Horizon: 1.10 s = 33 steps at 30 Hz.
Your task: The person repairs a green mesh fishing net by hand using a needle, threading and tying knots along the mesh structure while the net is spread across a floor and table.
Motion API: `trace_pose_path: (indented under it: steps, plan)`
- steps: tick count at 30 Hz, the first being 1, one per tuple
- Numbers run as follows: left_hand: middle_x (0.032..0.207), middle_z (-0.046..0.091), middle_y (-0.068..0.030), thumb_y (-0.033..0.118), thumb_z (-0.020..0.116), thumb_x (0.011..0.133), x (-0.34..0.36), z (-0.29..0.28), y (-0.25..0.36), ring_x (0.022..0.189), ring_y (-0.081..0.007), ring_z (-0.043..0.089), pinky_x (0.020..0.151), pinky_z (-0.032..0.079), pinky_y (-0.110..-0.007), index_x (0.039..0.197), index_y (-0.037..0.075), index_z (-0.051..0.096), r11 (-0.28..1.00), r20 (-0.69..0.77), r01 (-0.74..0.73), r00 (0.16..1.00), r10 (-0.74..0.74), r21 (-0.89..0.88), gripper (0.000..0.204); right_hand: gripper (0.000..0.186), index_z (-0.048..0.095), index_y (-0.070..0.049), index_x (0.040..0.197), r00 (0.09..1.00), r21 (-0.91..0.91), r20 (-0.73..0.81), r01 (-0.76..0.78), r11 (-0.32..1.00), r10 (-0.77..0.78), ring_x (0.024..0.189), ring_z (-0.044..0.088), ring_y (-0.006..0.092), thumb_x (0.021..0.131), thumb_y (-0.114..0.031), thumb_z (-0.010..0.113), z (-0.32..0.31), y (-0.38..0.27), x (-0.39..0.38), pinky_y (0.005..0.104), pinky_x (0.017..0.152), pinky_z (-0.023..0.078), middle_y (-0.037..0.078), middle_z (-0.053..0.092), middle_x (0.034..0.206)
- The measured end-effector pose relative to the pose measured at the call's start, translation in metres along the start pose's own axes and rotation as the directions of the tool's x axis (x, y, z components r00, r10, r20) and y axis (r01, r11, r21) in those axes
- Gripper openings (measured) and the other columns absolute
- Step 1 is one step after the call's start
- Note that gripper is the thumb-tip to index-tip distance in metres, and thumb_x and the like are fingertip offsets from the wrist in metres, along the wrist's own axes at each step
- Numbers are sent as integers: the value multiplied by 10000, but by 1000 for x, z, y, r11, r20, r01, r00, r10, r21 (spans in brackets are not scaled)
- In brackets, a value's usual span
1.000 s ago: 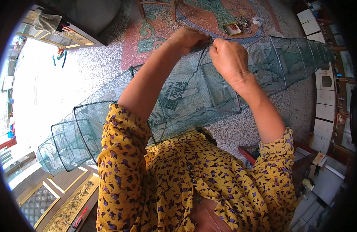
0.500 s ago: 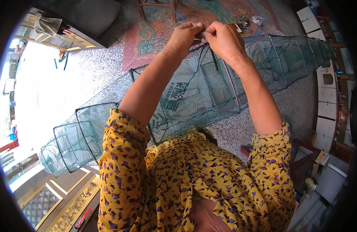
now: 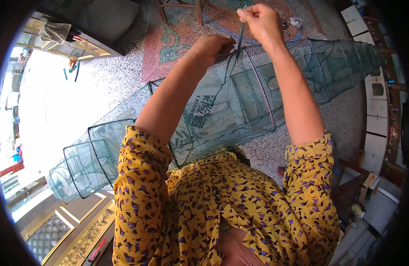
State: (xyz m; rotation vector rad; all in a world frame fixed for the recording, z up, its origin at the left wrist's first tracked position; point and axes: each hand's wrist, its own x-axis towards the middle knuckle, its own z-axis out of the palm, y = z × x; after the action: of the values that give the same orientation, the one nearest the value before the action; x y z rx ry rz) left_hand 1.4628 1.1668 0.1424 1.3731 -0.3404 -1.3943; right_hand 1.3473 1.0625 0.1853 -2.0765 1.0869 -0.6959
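Note:
A long green mesh net trap (image 3: 253,95) with dark square frames stretches across my lap from lower left to upper right. My right hand (image 3: 264,24) is raised above its far edge, thumb and finger pinching dark green twine (image 3: 241,33) that runs down to the net. A thin pale loop stands up at the pinch; I cannot make out what it is. Lower and to the left, my left hand (image 3: 214,45) is closed at the net's far edge, its fingertips partly hidden. A pinkish rod (image 3: 259,86) crosses the mesh beneath my right forearm.
A pale printed sheet (image 3: 204,111) shows through the mesh. Beyond the net lies speckled floor with a coloured pattern (image 3: 169,48) and a wooden stool (image 3: 198,11). White cabinets (image 3: 375,115) line the right; a gold-trimmed panel (image 3: 91,230) is at lower left.
My right hand has lifted up and away from my left hand, drawing the green twine upward. My left hand has stayed near the net's edge, slightly lower.

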Motion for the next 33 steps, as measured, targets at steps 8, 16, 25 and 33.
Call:
trace_pose_path:
  steps: [8,16,25,33]
  plan:
    - [881,617,-22,210,571,890,-11,3,-3,830,-124,570,777,470,-249,1014,27,619,977,52,-200,979,196,72,226,184,447,-77,841,915,608,-403,261,750,8,531,583,164,956,-221,448,-126,-24,38,299,488,515,52,542,620]
    - [908,623,2,231,593,885,-19,6,1,884,-89,563,834,441,-248,1056,70,631,774,524,-576,758,387,262,238,104,485,-95,884,778,672,-620,594,441,-103,508,402,77,938,-183,496,-154,-28,41,204,427,340,-18,428,639]
    - [913,611,-18,217,555,908,-14,-5,-2,870,-99,564,852,433,-241,950,38,595,903,318,-359,907,277,235,188,138,604,-51,919,745,-234,215,667,707,-632,733,613,168,904,-171,536,-81,-40,-31,289,672,478,48,633,821]
    - [916,599,-23,180,535,907,-17,-4,0,882,-110,556,866,428,-248,944,35,576,916,333,-352,902,275,195,155,86,515,-55,925,859,159,-281,482,862,-428,618,551,84,915,-139,526,-87,-56,-21,190,523,430,21,555,709]
